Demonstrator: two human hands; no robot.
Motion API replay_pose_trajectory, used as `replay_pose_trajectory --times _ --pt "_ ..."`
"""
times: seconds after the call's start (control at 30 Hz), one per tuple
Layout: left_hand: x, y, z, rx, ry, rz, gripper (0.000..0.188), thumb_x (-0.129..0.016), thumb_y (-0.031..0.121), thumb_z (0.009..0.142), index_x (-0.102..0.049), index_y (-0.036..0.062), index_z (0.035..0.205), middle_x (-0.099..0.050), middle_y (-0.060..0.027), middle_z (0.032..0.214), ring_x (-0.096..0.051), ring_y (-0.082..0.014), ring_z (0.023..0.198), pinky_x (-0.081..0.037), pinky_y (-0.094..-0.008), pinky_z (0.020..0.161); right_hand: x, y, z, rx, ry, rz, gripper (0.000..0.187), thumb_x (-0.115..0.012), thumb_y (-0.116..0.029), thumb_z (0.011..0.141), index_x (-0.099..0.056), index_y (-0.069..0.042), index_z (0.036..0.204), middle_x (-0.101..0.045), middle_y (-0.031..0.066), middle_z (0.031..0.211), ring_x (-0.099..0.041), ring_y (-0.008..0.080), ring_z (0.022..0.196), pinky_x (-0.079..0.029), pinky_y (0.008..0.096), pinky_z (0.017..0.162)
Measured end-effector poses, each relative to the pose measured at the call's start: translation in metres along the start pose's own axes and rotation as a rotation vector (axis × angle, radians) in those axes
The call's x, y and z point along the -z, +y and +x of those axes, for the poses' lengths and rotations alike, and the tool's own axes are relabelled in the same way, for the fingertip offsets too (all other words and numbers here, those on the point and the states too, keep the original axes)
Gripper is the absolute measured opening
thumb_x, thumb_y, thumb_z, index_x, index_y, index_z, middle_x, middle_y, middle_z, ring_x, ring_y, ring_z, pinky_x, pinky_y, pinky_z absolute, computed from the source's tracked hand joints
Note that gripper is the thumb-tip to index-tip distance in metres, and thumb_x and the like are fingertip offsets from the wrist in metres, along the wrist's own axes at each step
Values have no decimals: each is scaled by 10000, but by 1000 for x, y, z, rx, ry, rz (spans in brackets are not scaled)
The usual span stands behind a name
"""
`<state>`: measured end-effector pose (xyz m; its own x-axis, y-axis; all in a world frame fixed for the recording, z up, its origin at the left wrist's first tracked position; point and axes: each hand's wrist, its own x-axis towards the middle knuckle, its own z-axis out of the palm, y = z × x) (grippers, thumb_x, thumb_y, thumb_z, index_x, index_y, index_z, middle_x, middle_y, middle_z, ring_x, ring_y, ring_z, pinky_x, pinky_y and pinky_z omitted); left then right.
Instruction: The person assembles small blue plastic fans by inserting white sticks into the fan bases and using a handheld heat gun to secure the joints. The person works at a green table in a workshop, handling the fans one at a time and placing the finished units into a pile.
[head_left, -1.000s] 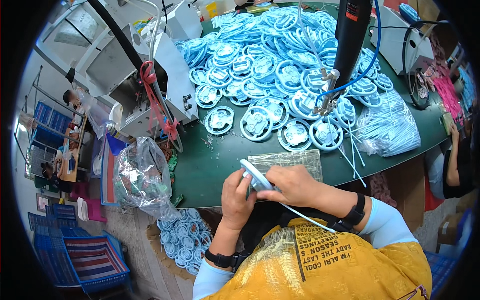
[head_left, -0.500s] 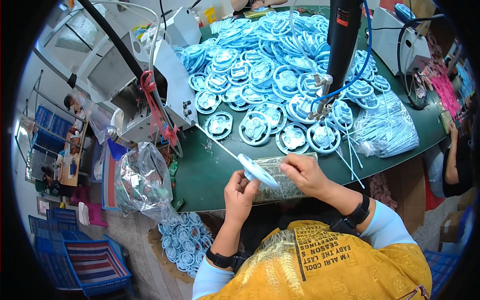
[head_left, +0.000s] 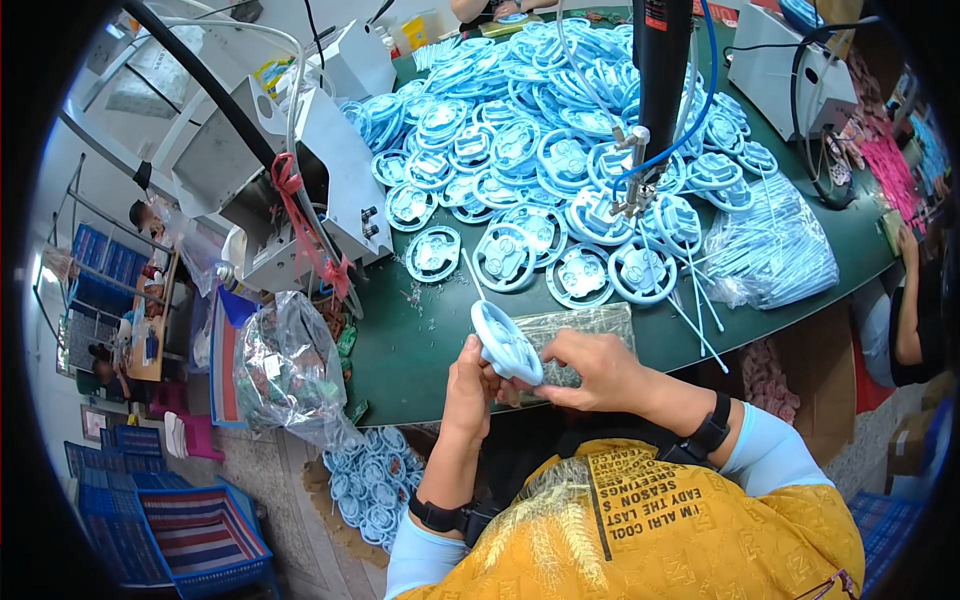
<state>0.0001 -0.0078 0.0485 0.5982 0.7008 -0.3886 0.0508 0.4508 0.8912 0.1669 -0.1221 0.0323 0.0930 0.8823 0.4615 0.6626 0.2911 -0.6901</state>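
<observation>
Above the near edge of the counter point(head_left: 395, 365), the left hand point(head_left: 468, 388) keeps its grip closed on a light-blue wheel point(head_left: 503, 340), whose thin rod point(head_left: 472, 275) points far; whether the right hand point(head_left: 600, 370), at the wheel's right rim, grips it cannot be told.

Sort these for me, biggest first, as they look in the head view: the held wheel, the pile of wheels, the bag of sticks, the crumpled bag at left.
1. Pile of wheels
2. Bag of sticks and crumpled bag: too alike to rank
3. Held wheel
</observation>
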Motion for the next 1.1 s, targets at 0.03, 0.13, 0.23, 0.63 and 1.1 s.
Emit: replay_pose_trajectory --times 0.03,0.13,0.23,0.63,1.1 --pt "0 -1 0 28 1 -5 643 -383 600 966 -609 2 1034 -678 -112 738 -539 -109 519 -370 -231 474 -2 0 0 16 -14 -11 334 -791 -269 749 -605 -67 940 -612 84 840 -640 284 703 -513 376 584" --pt "1 -4 2 92 -5 -20 652 -385 615 957 -609 8 1041 -670 -102 710 -549 -119 513 -384 -229 473 -5 -1 0 80 -61 -181 292 -766 -291 778 -586 -78 864 -589 64 783 -632 259 660 -505 361 548" --pt "3 -6 4 117 -57 -5 652 -386 621 954 -619 15 1017 -666 -98 701 -560 -130 503 -397 -231 472 -7 -2 3 153 -53 -309 273 -735 -295 803 -555 -89 792 -563 49 728 -622 230 619 -497 347 516" --pt "57 -15 -20 -80 -228 214 401 -711 150 826 -532 -23 1140 -654 -95 913 -603 -97 673 -455 -222 579 -18 9 -5 145 -254 -351 240 -706 -266 840 -565 -80 899 -550 60 800 -632 233 687 -508 364 558" --pt "346 -164 -175 920 -20 1395 853 -897 206 482 -588 84 1267 -658 -167 1210 -622 -348 1125 -510 -423 947 -10 36 -15 -16 -134 -353 147 -711 -109 820 -597 -61 900 -542 113 779 -603 320 657 -468 413 552"
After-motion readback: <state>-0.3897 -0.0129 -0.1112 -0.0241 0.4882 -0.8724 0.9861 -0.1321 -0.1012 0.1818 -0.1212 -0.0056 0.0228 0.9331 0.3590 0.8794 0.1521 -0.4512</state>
